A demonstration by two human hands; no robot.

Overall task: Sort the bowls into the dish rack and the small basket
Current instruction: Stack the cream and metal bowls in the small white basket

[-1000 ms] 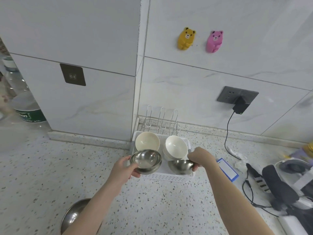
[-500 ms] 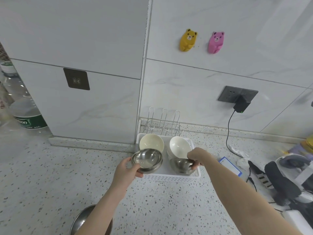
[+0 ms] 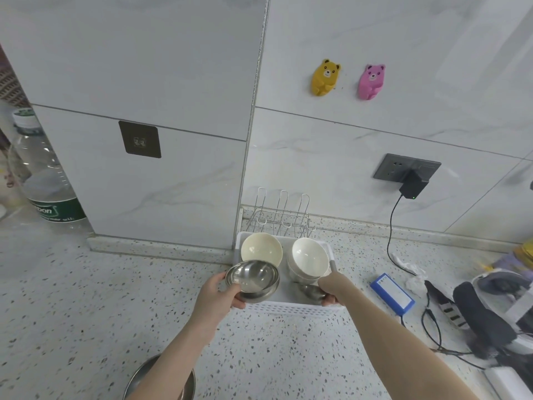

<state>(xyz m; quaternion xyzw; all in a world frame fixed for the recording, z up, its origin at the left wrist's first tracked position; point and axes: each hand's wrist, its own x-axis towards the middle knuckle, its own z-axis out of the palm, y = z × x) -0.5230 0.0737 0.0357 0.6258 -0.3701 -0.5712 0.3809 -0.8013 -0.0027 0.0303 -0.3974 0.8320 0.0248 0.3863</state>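
The left hand (image 3: 215, 295) pinches the rim of a shiny steel bowl (image 3: 252, 280) over the front of the white basket (image 3: 291, 308); the right hand (image 3: 331, 287) curls round a smaller steel bowl (image 3: 310, 291) low inside the basket. Behind them in the basket sit two white bowls (image 3: 308, 258), which look easy to chip; the steel ones look light, hard and slippery, so hold them by the rim.

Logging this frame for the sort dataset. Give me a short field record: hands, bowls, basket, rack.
left hand: grips large steel bowl over basket
right hand: holds small steel bowl inside basket
basket: white plastic, on counter
ceramic bowls: cream bowl back left; white bowl stack back right
dish rack: wire, behind basket, no bowls
extra: steel bowl at bottom edge
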